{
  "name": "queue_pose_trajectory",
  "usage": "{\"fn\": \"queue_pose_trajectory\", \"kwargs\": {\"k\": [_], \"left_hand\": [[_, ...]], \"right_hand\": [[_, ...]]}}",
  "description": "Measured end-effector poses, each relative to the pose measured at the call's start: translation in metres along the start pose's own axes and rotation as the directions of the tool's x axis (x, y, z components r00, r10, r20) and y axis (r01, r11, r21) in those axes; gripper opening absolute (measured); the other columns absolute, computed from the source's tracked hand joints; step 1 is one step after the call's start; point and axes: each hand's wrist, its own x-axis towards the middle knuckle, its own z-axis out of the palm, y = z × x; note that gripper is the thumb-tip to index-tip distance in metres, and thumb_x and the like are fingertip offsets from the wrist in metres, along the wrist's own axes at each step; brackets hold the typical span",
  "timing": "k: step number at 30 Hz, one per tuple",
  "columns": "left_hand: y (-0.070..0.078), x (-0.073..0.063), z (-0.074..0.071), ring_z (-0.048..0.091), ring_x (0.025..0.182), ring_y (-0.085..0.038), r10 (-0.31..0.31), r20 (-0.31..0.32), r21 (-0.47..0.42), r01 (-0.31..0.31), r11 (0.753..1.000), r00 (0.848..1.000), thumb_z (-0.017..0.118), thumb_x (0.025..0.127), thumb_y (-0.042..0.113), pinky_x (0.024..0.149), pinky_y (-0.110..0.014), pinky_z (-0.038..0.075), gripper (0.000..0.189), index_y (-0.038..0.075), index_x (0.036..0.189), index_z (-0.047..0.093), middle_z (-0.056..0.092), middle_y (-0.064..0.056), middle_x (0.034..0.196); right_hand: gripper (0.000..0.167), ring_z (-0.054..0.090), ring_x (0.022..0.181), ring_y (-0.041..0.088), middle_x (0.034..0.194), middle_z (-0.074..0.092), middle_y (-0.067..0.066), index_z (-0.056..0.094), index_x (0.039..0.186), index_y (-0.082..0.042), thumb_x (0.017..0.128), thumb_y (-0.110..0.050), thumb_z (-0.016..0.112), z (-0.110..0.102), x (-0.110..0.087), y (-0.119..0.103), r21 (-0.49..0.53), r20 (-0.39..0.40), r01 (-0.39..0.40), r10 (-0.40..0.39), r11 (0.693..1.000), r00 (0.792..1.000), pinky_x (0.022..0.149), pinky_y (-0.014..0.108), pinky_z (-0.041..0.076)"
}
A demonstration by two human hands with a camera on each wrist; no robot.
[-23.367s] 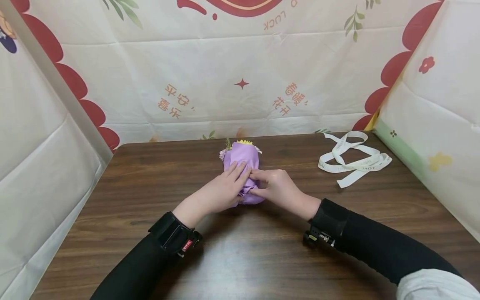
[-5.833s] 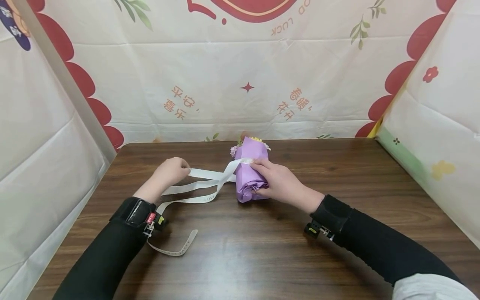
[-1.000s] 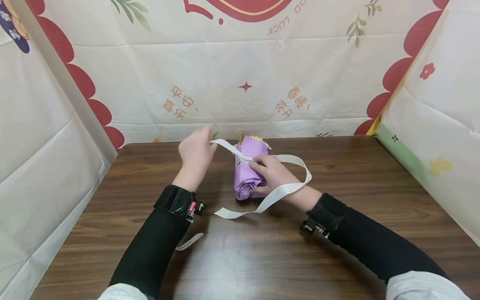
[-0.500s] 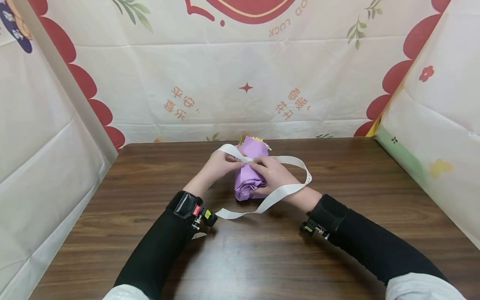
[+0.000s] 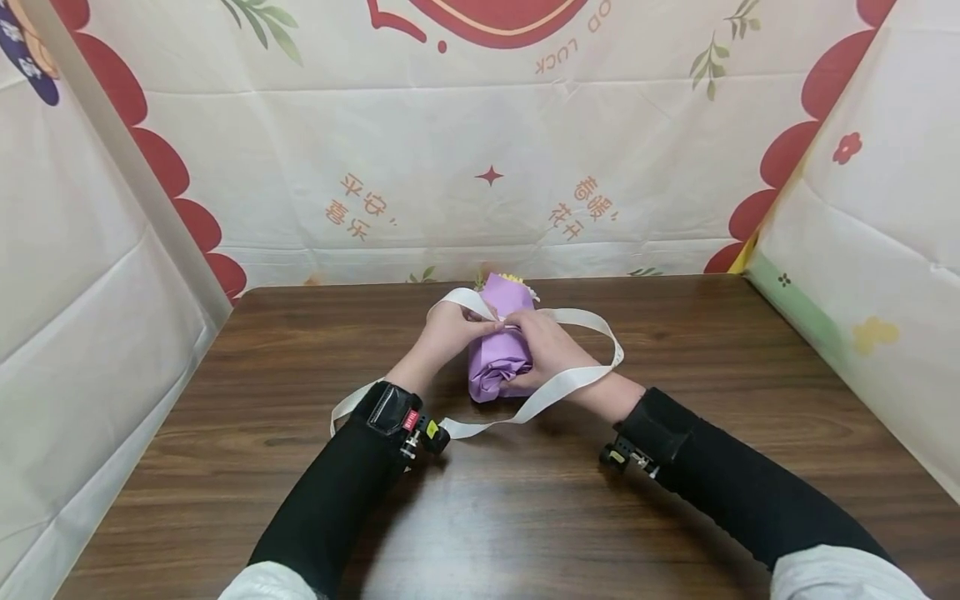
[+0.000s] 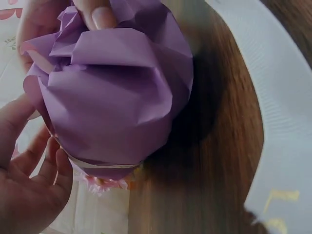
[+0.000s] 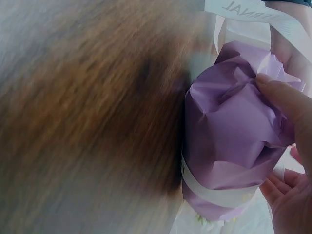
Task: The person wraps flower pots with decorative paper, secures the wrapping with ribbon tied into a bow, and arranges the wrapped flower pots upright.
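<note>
Bouquet [image 5: 495, 360] lies on table [image 5: 675, 350], long axis front-to-back, blooms [image 5: 513, 277] toward backdrop [image 5: 450, 133].

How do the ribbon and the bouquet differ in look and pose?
The ribbon is white with printed lettering; the bouquet is wrapped in plain purple. The ribbon is a thin strip, partly in loose curves; the bouquet is a bulky bundle lying down. They touch each other.
</note>
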Motion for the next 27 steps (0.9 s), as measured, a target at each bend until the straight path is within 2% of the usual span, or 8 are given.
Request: {"fn": "queue_pose_trajectory", "kwargs": {"k": [6, 11, 16, 19, 22, 27], "left_hand": [[0.007, 0.003, 0.001, 0.060, 0.078, -0.017, -0.071, 0.034, 0.010, 0.071, 0.997, 0.997, 0.079, 0.082, 0.030, 0.070, -0.029, 0.049, 0.025, 0.006, 0.087, 0.071, 0.067, -0.001, 0.077], [0.009, 0.005, 0.003, 0.057, 0.072, -0.016, -0.106, 0.059, 0.021, 0.105, 0.994, 0.993, 0.078, 0.083, 0.031, 0.065, -0.027, 0.048, 0.028, 0.004, 0.081, 0.069, 0.062, -0.001, 0.071], [0.008, 0.008, 0.004, 0.058, 0.076, -0.017, -0.092, 0.066, 0.050, 0.089, 0.995, 0.994, 0.076, 0.086, 0.032, 0.070, -0.030, 0.048, 0.024, 0.008, 0.090, 0.072, 0.064, 0.000, 0.075], [0.008, 0.010, 0.003, 0.060, 0.083, -0.018, -0.092, 0.082, 0.080, 0.086, 0.993, 0.992, 0.074, 0.087, 0.034, 0.076, -0.032, 0.049, 0.026, 0.009, 0.096, 0.074, 0.067, 0.000, 0.082], [0.007, 0.012, 0.002, 0.060, 0.084, -0.019, -0.104, 0.098, 0.114, 0.093, 0.989, 0.990, 0.072, 0.088, 0.037, 0.077, -0.032, 0.049, 0.029, 0.008, 0.092, 0.074, 0.067, -0.001, 0.082], [0.008, 0.016, 0.001, 0.060, 0.088, -0.021, -0.079, 0.084, 0.096, 0.071, 0.993, 0.993, 0.071, 0.089, 0.034, 0.081, -0.034, 0.048, 0.028, 0.007, 0.096, 0.073, 0.067, -0.003, 0.089]], "right_hand": [[0.102, 0.051, 0.113, 0.032, 0.121, 0.055, 0.016, 0.042, 0.135, 0.001, 0.056, -0.037, 0.095, -0.008, -0.001, 0.005, 0.061, 0.046, -0.008, 0.005, 0.998, 0.999, 0.099, 0.044, 0.041], [0.100, 0.053, 0.112, 0.029, 0.122, 0.056, 0.016, 0.043, 0.137, 0.001, 0.058, -0.035, 0.095, -0.017, 0.000, 0.008, 0.105, 0.107, -0.003, -0.008, 0.995, 0.994, 0.097, 0.043, 0.044], [0.096, 0.056, 0.109, 0.028, 0.123, 0.057, 0.016, 0.044, 0.138, 0.001, 0.063, -0.032, 0.093, -0.022, 0.001, 0.008, 0.093, 0.116, 0.005, -0.015, 0.996, 0.993, 0.095, 0.042, 0.046], [0.091, 0.057, 0.107, 0.028, 0.121, 0.058, 0.015, 0.045, 0.138, 0.000, 0.066, -0.032, 0.091, -0.021, 0.001, 0.005, 0.082, 0.106, 0.001, -0.010, 0.997, 0.994, 0.093, 0.042, 0.047], [0.085, 0.059, 0.105, 0.029, 0.117, 0.059, 0.015, 0.047, 0.136, 0.001, 0.070, -0.034, 0.088, -0.022, 0.000, 0.003, 0.069, 0.092, -0.011, 0.004, 0.998, 0.996, 0.091, 0.042, 0.048], [0.056, 0.063, 0.095, 0.030, 0.108, 0.063, 0.017, 0.052, 0.130, 0.004, 0.086, -0.021, 0.076, -0.027, 0.002, 0.002, 0.034, 0.009, -0.070, 0.070, 0.997, 0.998, 0.084, 0.043, 0.051]]}}
